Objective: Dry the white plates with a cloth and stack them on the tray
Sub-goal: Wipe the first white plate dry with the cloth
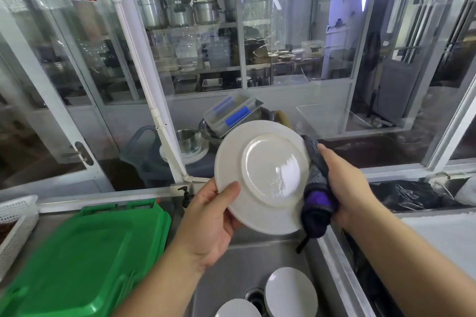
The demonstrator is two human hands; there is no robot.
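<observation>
My left hand (210, 221) grips a white plate (260, 175) by its lower left rim, thumb on the underside, which faces me. My right hand (345, 183) holds a dark grey and purple cloth (318, 188) wrapped over the plate's right rim. The plate is raised above a steel sink (231, 265). In the sink, two more white plates (289, 291) (238, 309) lie near the drain. A green tray (85, 257) sits on the counter at the lower left.
A white perforated basket (15, 221) stands at the far left. Behind the glass partition are a stack of white plates (190, 156), a steel pot and a clear bin with blue handles (231, 113). A black bag (407, 194) lies at right.
</observation>
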